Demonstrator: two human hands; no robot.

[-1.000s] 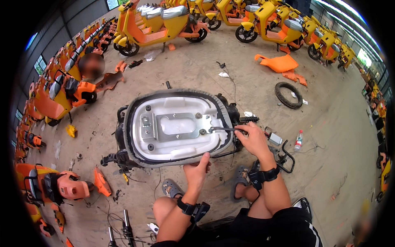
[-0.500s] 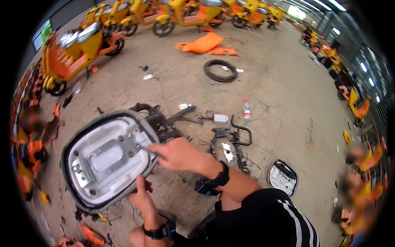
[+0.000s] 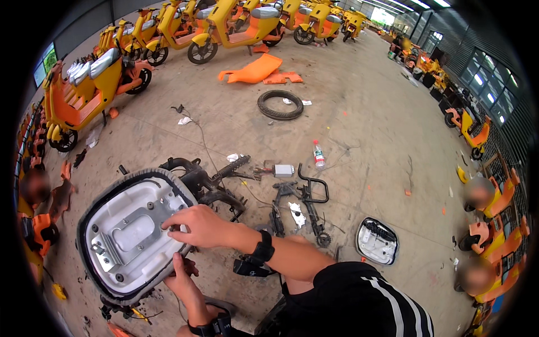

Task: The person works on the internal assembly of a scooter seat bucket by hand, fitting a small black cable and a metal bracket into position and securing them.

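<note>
An upturned seat with a grey padded rim and white plastic underside rests on a black scooter frame. A silver metal bracket is bolted to its underside. My left hand grips the seat's near edge from below. My right hand is closed over the bracket's right end, fingers pinched on something small and dark, mostly hidden, that I cannot make out.
Loose frame parts, a grey metal box, a bottle and another seat pan lie to the right. A tire and orange panels lie ahead. Yellow scooters line the floor.
My view has swung to the right, so the seat now appears lower left. The wrench seen in my right hand earlier is no longer clearly visible; my left hand still holds the edge.
</note>
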